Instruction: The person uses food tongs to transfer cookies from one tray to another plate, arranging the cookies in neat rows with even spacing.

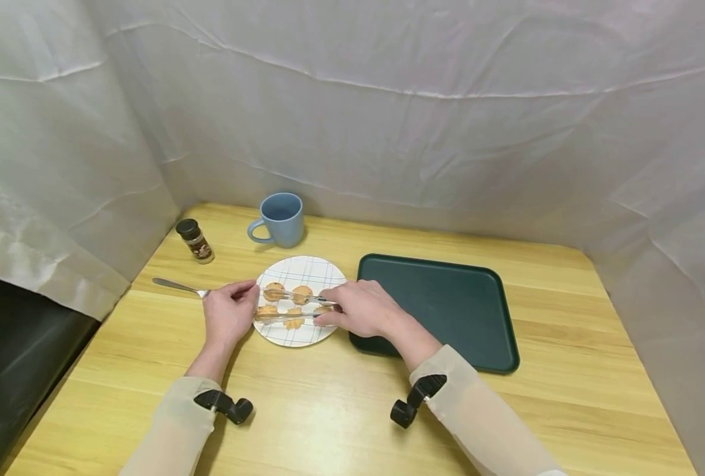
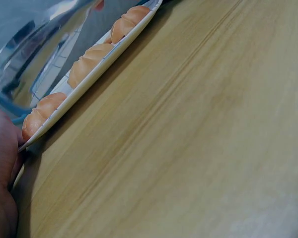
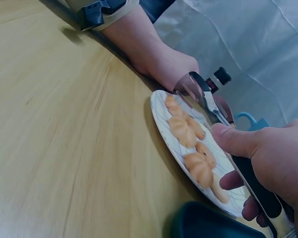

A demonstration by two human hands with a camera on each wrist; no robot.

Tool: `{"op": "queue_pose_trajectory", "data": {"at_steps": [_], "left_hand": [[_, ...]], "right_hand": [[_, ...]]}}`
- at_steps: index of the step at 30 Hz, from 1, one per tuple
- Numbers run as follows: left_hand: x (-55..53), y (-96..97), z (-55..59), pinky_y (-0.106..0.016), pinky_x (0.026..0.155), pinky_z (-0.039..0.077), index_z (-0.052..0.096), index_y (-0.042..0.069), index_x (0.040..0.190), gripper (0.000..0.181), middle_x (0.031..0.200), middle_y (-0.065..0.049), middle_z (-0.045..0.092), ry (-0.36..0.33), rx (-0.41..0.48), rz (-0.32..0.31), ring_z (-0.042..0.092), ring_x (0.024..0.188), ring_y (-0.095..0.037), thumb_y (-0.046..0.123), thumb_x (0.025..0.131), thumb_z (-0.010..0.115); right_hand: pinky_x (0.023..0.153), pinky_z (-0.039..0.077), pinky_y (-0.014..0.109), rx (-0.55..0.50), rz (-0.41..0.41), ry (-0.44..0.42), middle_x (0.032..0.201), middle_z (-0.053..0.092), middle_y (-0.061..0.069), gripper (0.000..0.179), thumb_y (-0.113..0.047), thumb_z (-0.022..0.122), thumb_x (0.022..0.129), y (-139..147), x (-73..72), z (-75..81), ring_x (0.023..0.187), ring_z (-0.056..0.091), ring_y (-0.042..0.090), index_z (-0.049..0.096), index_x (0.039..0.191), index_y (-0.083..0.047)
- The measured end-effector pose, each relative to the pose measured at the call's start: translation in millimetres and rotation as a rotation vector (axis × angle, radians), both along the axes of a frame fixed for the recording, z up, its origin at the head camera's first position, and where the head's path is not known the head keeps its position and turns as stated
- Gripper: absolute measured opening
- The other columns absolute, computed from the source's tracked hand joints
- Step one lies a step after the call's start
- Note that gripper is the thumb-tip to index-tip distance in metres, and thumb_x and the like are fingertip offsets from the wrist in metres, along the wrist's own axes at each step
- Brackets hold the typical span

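Observation:
A white plaid plate lies in the middle of the table with several cookies on it, some round and some ridged. At its left rim is my left hand, with thumb and fingers pinching the edge. My right hand holds a pair of tongs by the dark handles. The tongs' two arms stand apart over the cookies, their clear ends pointing left toward my left hand. In the left wrist view, ridged cookies line the near side of the plate and the clear tong ends show above them.
A dark green tray lies right of the plate, partly under my right forearm. Behind the plate stands a blue mug. A black-capped spice jar is at the back left. A metal utensil lies left of my left hand, partly hidden.

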State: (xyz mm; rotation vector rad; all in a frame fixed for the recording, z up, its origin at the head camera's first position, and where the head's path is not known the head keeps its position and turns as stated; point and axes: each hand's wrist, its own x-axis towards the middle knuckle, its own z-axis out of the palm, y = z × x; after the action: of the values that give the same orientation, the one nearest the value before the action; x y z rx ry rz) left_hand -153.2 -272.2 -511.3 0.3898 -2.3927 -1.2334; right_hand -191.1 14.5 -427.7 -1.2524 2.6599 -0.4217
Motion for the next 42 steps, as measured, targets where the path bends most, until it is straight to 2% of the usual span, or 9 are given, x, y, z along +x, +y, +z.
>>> {"op": "queue_pose_trajectory", "data": {"at_steps": [3, 8, 13, 15, 26, 30, 34, 38, 42], "left_hand": [[-0.1, 0.5, 0.5, -0.012, 0.064, 0.050, 0.083, 0.003, 0.109, 0.019, 0.091, -0.011, 0.079, -0.006, 0.009, 0.005, 0.074, 0.081, -0.022, 0.016, 0.097, 0.076], [0.9, 0.9, 0.3, -0.011, 0.066, 0.051, 0.083, 0.003, 0.109, 0.019, 0.092, -0.012, 0.079, -0.016, 0.014, 0.010, 0.075, 0.082, -0.023, 0.016, 0.097, 0.076], [2.5, 1.0, 0.9, -0.012, 0.067, 0.051, 0.083, 0.004, 0.112, 0.021, 0.094, -0.011, 0.079, -0.045, -0.003, 0.015, 0.074, 0.084, -0.021, 0.018, 0.098, 0.075], [3.2, 0.5, 0.6, -0.012, 0.067, 0.051, 0.083, 0.004, 0.113, 0.022, 0.094, -0.010, 0.079, -0.051, -0.010, 0.019, 0.074, 0.085, -0.021, 0.019, 0.098, 0.075], [3.2, 1.6, 0.0, -0.013, 0.068, 0.050, 0.083, 0.004, 0.113, 0.023, 0.095, -0.011, 0.079, -0.049, -0.027, 0.021, 0.074, 0.085, -0.021, 0.020, 0.099, 0.074], [2.5, 2.6, 1.4, -0.013, 0.068, 0.050, 0.082, 0.004, 0.113, 0.023, 0.095, -0.011, 0.079, -0.041, -0.029, 0.010, 0.073, 0.085, -0.021, 0.021, 0.099, 0.074], [4.2, 2.6, 2.8, -0.013, 0.067, 0.050, 0.082, 0.003, 0.114, 0.024, 0.096, -0.012, 0.079, -0.052, -0.027, 0.004, 0.074, 0.086, -0.022, 0.020, 0.099, 0.074], [6.2, 2.9, 3.3, -0.012, 0.067, 0.049, 0.082, 0.004, 0.115, 0.024, 0.097, -0.012, 0.079, -0.064, -0.034, 0.019, 0.074, 0.087, -0.023, 0.020, 0.100, 0.074], [7.1, 4.8, 3.7, -0.012, 0.068, 0.049, 0.082, 0.004, 0.115, 0.024, 0.098, -0.012, 0.079, -0.062, -0.042, 0.024, 0.074, 0.087, -0.023, 0.021, 0.100, 0.074]], "right_hand": [[0.052, 0.037, 0.032, -0.028, -0.011, 0.002, 0.069, 0.057, -0.010, 0.035, -0.055, 0.067, 0.101, 10.6, 0.7, 2.8, 0.057, 0.052, 0.010, 0.074, 0.108, -0.022], [0.050, 0.038, 0.030, -0.049, -0.036, 0.035, 0.073, 0.061, -0.009, 0.038, -0.054, 0.065, 0.103, 32.9, 2.5, 8.0, 0.056, 0.052, 0.007, 0.074, 0.106, -0.018], [0.055, 0.046, 0.027, -0.042, -0.101, 0.032, 0.086, 0.069, -0.014, 0.054, -0.056, 0.065, 0.102, 58.5, 2.5, 11.2, 0.063, 0.056, 0.000, 0.070, 0.138, -0.016], [0.057, 0.047, 0.027, -0.037, -0.128, 0.042, 0.087, 0.070, -0.014, 0.057, -0.057, 0.066, 0.101, 68.4, 1.7, 12.4, 0.064, 0.057, -0.001, 0.069, 0.140, -0.016], [0.063, 0.049, 0.033, -0.054, -0.275, 0.097, 0.089, 0.069, -0.011, 0.062, -0.061, 0.066, 0.100, 141.2, 8.0, 23.8, 0.070, 0.057, 0.007, 0.069, 0.141, -0.014], [0.069, 0.053, 0.039, -0.068, -0.333, 0.125, 0.088, 0.069, -0.011, 0.065, -0.060, 0.067, 0.099, 172.6, 11.6, 25.8, 0.071, 0.057, 0.006, 0.068, 0.142, -0.010], [0.072, 0.054, 0.042, -0.107, -0.402, 0.113, 0.088, 0.069, -0.011, 0.066, -0.055, 0.070, 0.099, 201.2, 19.2, 25.9, 0.071, 0.058, 0.007, 0.067, 0.142, -0.005], [0.068, 0.049, 0.038, -0.128, -0.464, 0.124, 0.086, 0.067, -0.009, 0.063, -0.051, 0.072, 0.100, 227.2, 27.4, 21.1, 0.067, 0.055, 0.009, 0.067, 0.139, -0.002], [0.058, 0.040, 0.032, -0.165, -0.503, 0.153, 0.084, 0.065, -0.006, 0.055, -0.044, 0.073, 0.101, 252.6, 36.3, 16.7, 0.061, 0.048, 0.011, 0.069, 0.131, 0.001]]}}
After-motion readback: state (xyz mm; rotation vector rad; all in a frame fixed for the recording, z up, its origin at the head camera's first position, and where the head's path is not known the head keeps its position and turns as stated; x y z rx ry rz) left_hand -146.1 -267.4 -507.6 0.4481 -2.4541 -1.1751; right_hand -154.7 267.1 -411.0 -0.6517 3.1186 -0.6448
